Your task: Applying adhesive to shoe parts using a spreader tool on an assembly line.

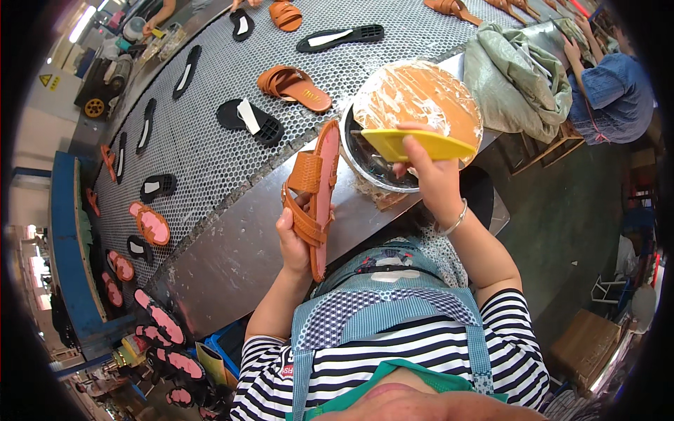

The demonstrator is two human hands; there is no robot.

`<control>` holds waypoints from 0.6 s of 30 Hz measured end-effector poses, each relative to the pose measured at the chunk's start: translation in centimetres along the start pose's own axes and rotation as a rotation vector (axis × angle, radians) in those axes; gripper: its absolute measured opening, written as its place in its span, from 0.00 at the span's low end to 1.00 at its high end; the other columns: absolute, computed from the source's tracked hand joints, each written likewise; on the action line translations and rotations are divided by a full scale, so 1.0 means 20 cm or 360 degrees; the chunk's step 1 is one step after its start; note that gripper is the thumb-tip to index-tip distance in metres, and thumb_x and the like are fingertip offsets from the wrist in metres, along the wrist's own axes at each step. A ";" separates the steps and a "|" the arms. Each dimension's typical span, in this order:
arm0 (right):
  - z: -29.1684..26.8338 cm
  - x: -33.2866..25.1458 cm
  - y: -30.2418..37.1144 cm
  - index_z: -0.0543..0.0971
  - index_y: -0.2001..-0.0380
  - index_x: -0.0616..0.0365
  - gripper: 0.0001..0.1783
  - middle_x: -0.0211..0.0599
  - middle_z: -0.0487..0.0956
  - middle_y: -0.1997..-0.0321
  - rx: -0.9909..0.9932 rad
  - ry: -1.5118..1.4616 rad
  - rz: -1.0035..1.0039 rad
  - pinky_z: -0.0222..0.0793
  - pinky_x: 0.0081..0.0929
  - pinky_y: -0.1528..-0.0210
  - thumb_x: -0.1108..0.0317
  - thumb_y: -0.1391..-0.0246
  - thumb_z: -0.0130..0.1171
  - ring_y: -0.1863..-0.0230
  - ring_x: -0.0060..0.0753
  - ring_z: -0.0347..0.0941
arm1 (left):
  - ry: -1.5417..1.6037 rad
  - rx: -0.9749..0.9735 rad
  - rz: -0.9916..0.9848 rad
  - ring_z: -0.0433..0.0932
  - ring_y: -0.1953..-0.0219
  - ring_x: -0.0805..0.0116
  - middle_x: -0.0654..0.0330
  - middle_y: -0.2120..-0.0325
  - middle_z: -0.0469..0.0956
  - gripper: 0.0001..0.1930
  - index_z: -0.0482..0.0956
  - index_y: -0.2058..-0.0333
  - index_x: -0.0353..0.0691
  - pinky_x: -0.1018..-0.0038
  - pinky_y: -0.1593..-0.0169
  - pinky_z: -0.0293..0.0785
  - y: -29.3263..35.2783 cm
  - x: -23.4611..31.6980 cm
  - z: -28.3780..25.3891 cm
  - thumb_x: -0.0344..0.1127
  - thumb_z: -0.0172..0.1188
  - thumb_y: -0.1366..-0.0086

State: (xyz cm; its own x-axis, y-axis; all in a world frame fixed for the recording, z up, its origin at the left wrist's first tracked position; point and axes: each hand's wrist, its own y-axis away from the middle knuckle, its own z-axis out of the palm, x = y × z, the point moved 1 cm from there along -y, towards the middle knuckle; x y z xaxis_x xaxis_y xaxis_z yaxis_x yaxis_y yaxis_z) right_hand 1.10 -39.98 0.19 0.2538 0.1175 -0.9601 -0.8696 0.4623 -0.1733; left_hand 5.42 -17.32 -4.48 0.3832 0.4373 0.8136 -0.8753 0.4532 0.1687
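My left hand (295, 242) is closed round a tan strapped sandal (307, 172), held on its side with its pink-coated underside facing right. My right hand (435, 175) grips a flat yellow tool (421, 145); its exact kind is hard to tell. The tool is over a round white-rimmed tub (349, 151), partly covered by an orange-brown disc (414, 91) smeared with white paste. Left of the tub, a tan sandal (298, 90) and a black sole (267, 132) with a white strip rest on the perforated conveyor (210, 105).
More black soles (340, 38) and tan sandals (149, 224) lie along the conveyor. A grey-green cloth (516, 81) is bunched right of the tub, near a person in blue (614, 95). Sandals with pink undersides (160, 316) hang or stand at lower left. A cardboard box (584, 344) is at right.
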 end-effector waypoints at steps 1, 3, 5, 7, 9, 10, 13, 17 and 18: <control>-0.02 0.02 -0.03 0.77 0.53 0.60 0.14 0.32 0.79 0.65 0.0082 -0.0125 0.0129 0.71 0.15 0.72 0.64 0.39 0.56 0.74 0.19 0.74 | 0.0001 -0.0008 -0.0005 0.76 0.59 0.64 0.49 0.59 0.76 0.32 0.64 0.46 0.31 0.70 0.53 0.72 0.01 0.00 0.00 0.57 0.37 0.32; -0.05 0.06 -0.06 0.76 0.52 0.59 0.15 0.34 0.80 0.65 0.0196 -0.0258 0.0256 0.70 0.16 0.76 0.63 0.39 0.57 0.78 0.19 0.73 | -0.0079 -0.0041 -0.0081 0.76 0.59 0.64 0.48 0.59 0.76 0.34 0.64 0.46 0.30 0.69 0.52 0.72 0.02 -0.01 0.00 0.58 0.39 0.34; -0.05 0.08 -0.06 0.76 0.52 0.59 0.15 0.36 0.79 0.64 0.0206 -0.0266 0.0280 0.71 0.17 0.75 0.63 0.39 0.57 0.77 0.21 0.74 | -0.0118 -0.0059 -0.0133 0.76 0.59 0.64 0.48 0.59 0.76 0.34 0.65 0.46 0.30 0.69 0.52 0.72 0.03 -0.03 -0.01 0.59 0.39 0.34; -0.05 0.09 -0.05 0.76 0.52 0.60 0.15 0.37 0.78 0.63 0.0221 -0.0272 0.0306 0.71 0.18 0.75 0.64 0.38 0.56 0.75 0.22 0.74 | -0.0157 -0.0079 -0.0189 0.76 0.59 0.64 0.49 0.58 0.76 0.34 0.65 0.46 0.30 0.69 0.52 0.71 0.03 -0.04 -0.01 0.59 0.39 0.34; -0.04 0.10 -0.02 0.76 0.53 0.60 0.15 0.36 0.79 0.62 0.0104 -0.0274 0.0310 0.72 0.17 0.73 0.64 0.38 0.56 0.74 0.22 0.74 | -0.0214 -0.0103 -0.0188 0.76 0.58 0.64 0.49 0.59 0.76 0.34 0.66 0.46 0.30 0.69 0.52 0.71 0.03 -0.05 -0.01 0.58 0.39 0.34; -0.04 0.10 -0.01 0.76 0.53 0.60 0.15 0.36 0.79 0.62 0.0114 -0.0272 0.0313 0.72 0.17 0.73 0.64 0.38 0.56 0.74 0.22 0.74 | -0.0214 -0.0107 -0.0198 0.76 0.58 0.64 0.49 0.59 0.76 0.34 0.66 0.46 0.30 0.69 0.52 0.71 0.02 -0.05 -0.01 0.58 0.39 0.34; -0.05 0.08 0.03 0.77 0.53 0.60 0.13 0.34 0.79 0.57 -0.0265 -0.0197 0.0297 0.74 0.17 0.69 0.66 0.39 0.56 0.69 0.20 0.75 | -0.0271 -0.0072 -0.0290 0.77 0.58 0.64 0.49 0.59 0.76 0.34 0.66 0.46 0.31 0.69 0.52 0.72 0.00 -0.05 -0.02 0.58 0.39 0.34; -0.11 0.02 -0.01 0.79 0.54 0.58 0.12 0.28 0.80 0.60 -0.0288 -0.0074 0.0230 0.70 0.13 0.71 0.69 0.41 0.58 0.71 0.14 0.72 | -0.0098 -0.0028 -0.0425 0.78 0.59 0.62 0.49 0.58 0.76 0.34 0.66 0.45 0.31 0.68 0.55 0.75 -0.02 0.00 -0.04 0.60 0.39 0.33; -0.13 -0.01 -0.02 0.79 0.54 0.58 0.12 0.28 0.80 0.60 -0.0278 -0.0068 0.0240 0.70 0.13 0.71 0.69 0.41 0.58 0.71 0.14 0.72 | 0.0016 0.0012 -0.0478 0.78 0.59 0.61 0.49 0.57 0.76 0.34 0.65 0.44 0.32 0.67 0.56 0.76 -0.02 0.02 -0.05 0.60 0.39 0.32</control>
State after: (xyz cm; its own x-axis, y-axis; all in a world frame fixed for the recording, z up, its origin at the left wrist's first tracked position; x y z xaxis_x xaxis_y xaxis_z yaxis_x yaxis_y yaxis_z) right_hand 0.24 -42.46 -0.19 0.1295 0.2125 -0.9685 -0.9583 0.2778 -0.0672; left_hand 6.26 -16.53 -4.88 0.6283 0.2918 0.7212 -0.7243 0.5579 0.4052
